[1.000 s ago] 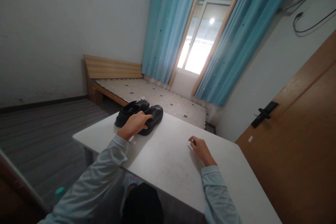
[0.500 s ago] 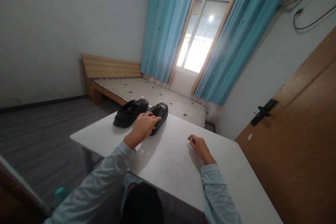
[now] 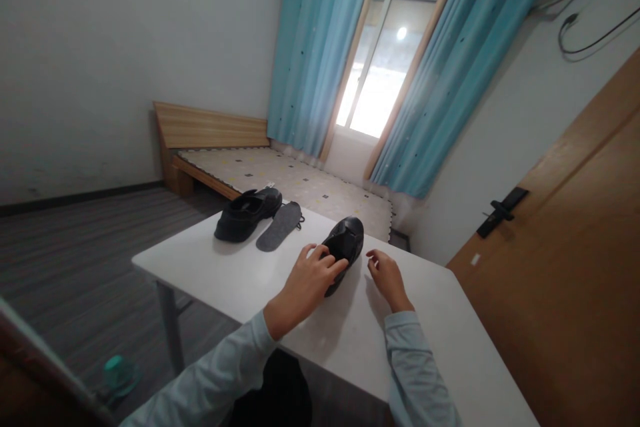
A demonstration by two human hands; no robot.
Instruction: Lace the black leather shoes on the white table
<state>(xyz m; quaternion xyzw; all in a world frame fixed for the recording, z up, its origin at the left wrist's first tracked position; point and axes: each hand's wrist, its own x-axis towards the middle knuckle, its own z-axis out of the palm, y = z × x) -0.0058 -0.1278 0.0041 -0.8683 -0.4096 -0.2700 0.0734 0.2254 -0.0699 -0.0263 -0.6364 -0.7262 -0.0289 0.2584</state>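
Note:
My left hand [image 3: 313, 279] grips a black shoe [image 3: 350, 237] by its opening, fingers wrapped over the near side; the shoe is in the middle of the white table [image 3: 425, 360]. Just right of it, my right hand [image 3: 386, 277] hovers at or just over the tabletop with bent fingers apart, holding nothing. A second black shoe [image 3: 243, 219] stands at the table's far left. Between the shoes lies a flat dark grey insole [image 3: 279, 227], with what looks like a black lace [image 3: 301, 221] looped at its right edge.
Beyond the table is a wooden bed [image 3: 210, 127] with a patterned mattress [image 3: 320, 190]. Blue curtains [image 3: 320, 47] hang at the window. A wooden door [image 3: 565, 267] with a black handle is on the right. On the floor at lower left sits a green-lidded item [image 3: 115, 367].
My left hand has moved the shoe right and nearer to me, beside my right hand. The insole and lace, previously hidden behind it, now show. My right hand has barely shifted.

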